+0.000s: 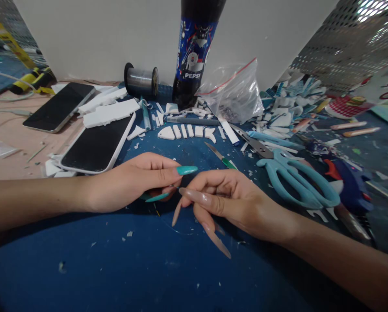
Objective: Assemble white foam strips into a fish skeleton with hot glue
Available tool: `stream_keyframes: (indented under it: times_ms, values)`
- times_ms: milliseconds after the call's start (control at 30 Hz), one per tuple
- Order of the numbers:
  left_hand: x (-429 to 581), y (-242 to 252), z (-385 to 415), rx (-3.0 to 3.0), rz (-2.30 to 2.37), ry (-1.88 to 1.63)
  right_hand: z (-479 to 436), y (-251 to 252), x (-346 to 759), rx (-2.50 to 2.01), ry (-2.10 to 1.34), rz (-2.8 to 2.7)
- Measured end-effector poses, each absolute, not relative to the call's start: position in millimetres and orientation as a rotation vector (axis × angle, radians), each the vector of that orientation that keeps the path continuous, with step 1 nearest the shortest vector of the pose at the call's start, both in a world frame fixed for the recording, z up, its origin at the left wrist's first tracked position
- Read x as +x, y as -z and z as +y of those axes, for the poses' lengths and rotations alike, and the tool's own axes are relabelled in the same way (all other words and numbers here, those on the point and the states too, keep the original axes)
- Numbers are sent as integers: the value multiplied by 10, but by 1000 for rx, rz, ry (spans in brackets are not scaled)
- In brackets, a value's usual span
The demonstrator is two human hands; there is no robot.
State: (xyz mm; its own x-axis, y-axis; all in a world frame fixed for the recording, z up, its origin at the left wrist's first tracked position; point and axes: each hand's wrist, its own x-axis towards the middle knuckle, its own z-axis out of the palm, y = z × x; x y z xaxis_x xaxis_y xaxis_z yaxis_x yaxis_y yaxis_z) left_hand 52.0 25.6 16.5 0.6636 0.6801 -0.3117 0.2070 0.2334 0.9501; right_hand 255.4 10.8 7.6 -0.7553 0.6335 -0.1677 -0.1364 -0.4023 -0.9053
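Note:
My left hand, with long teal nails, is closed in a pinch between thumb and fingers. My right hand, with long beige nails, pinches too, its thumb tip close to the left fingertips. Between them shows a tiny dark bit, too small to name. A thin clear line curves faintly on the blue mat below the hands. Just beyond lie white cut pieces in a fish shape: a head, several strips and a tail. A green-handled blade lies behind my right hand.
Blue-handled scissors lie at right before a heap of white and blue scraps. Behind stand a Pepsi bottle, a spool of clear line and a zip bag. Two phones, one black, one white-edged, lie left.

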Motion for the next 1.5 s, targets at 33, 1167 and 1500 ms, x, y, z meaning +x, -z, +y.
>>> stream_keyframes:
  times_ms: [33, 1167, 1500]
  values:
    - [521, -166, 255, 1327, 835, -378, 108, -76, 2553, -696, -2180, -1350]
    - [531, -162, 237, 1305, 834, -427, 115, -69, 2541, -715, -2106, -1414]
    - [541, -149, 249, 1345, 846, -469, 119, -70, 2536, -683, -2134, -1368]
